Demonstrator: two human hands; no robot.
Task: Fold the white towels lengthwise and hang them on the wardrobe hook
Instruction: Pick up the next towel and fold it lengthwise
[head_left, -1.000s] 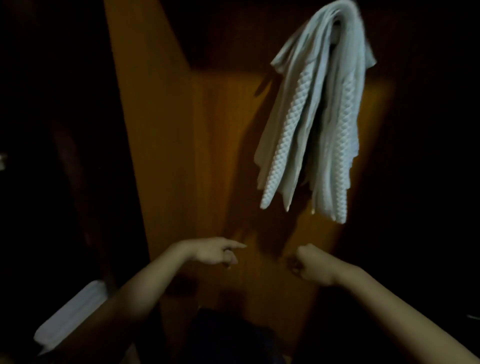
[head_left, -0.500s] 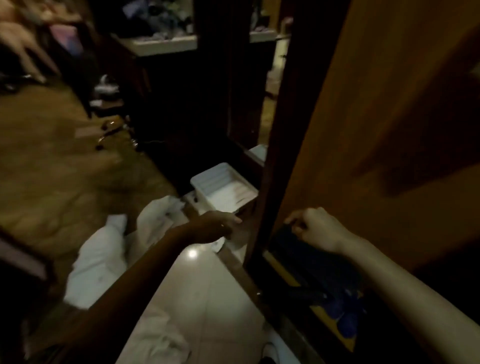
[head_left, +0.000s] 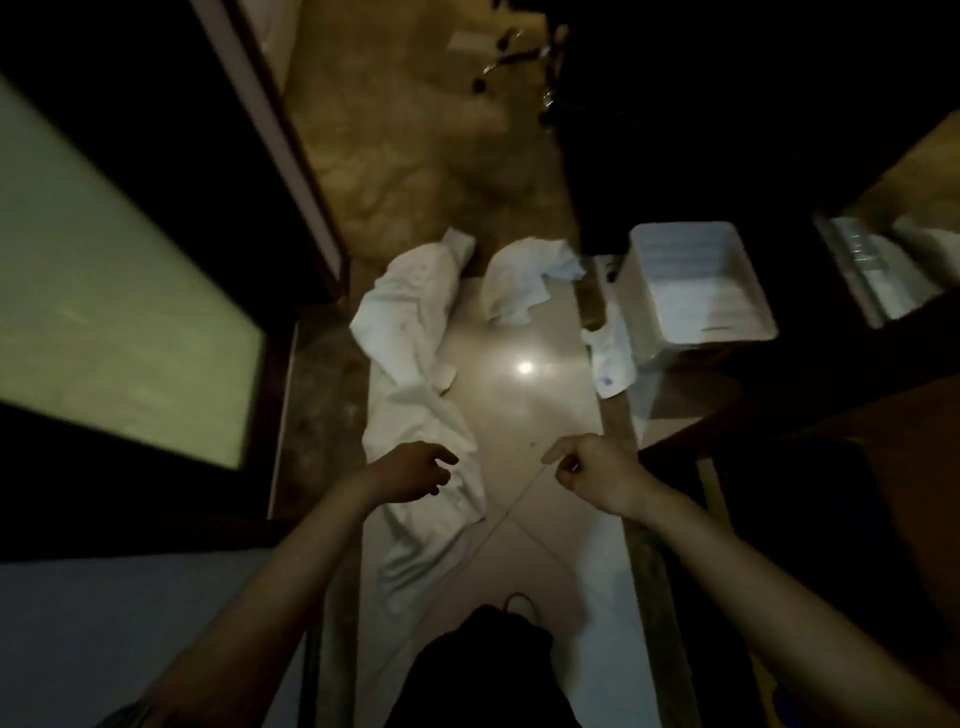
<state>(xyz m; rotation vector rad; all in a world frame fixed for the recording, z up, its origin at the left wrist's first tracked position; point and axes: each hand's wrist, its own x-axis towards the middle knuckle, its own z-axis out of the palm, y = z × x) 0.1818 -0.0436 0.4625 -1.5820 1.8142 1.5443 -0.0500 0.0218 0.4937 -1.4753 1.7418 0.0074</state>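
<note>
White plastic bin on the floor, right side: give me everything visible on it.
The white bin is a rectangular open-top tub, plastic by its look, with a rolled rim and ribbed inner walls. It sits upright on the floor; no contents show. A small crumpled white cloth lies against its near-left corner. No hand touches it.

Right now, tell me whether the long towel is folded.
Not folded: the long towel lies crumpled on the floor, under the left hand.

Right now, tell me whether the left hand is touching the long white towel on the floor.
Cannot tell. In the head view the left hand overlaps the long white towel, but no contact or gap shows.
</note>
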